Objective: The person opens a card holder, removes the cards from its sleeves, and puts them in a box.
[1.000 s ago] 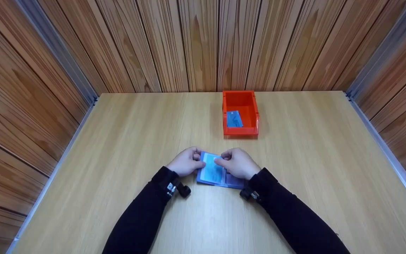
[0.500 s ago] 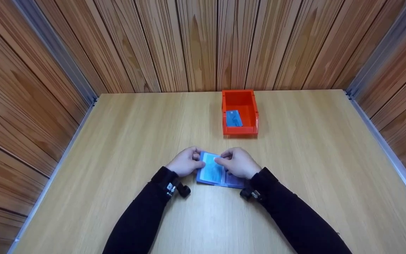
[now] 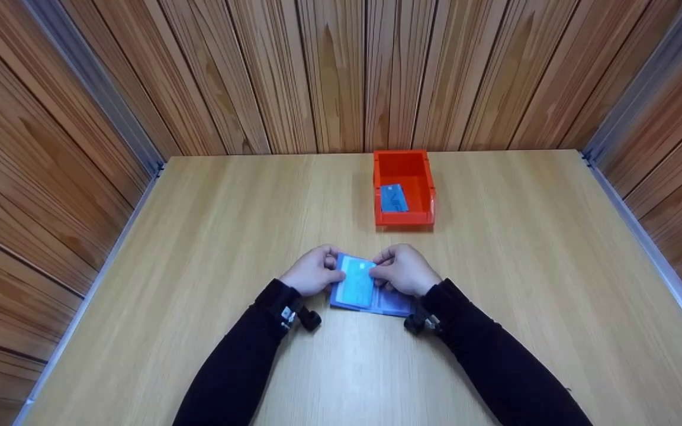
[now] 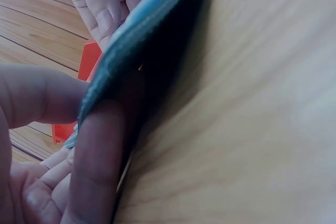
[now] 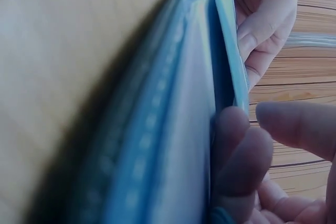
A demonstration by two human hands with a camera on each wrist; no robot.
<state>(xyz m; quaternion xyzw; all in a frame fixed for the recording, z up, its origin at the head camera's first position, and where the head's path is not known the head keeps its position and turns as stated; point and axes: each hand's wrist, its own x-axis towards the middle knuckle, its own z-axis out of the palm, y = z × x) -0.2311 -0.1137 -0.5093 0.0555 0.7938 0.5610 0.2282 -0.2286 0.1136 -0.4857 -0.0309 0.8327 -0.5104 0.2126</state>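
Observation:
A blue card holder (image 3: 394,303) with clear sleeves lies open at the front middle of the table. On its left side a light blue card (image 3: 357,289) shows in a sleeve. My left hand (image 3: 312,272) pinches the holder's left edge, thumb on top; in the left wrist view its fingers (image 4: 97,161) reach underneath the cover. My right hand (image 3: 405,271) is at the right edge of the card's sleeve, thumb in front and fingers behind. In the right wrist view the sleeve page (image 5: 233,51) stands raised, with fingertips (image 5: 247,163) behind it.
A red open-front bin (image 3: 405,220) stands beyond the hands, near the back wall, with a blue card (image 3: 393,198) inside. Wooden plank walls (image 3: 341,77) enclose the light wood table (image 3: 228,236) at the back and sides.
My right hand has shifted slightly right and up, its thumb drawing back from over the card to the sleeve's right edge. More of the card now shows. My left hand keeps its place.

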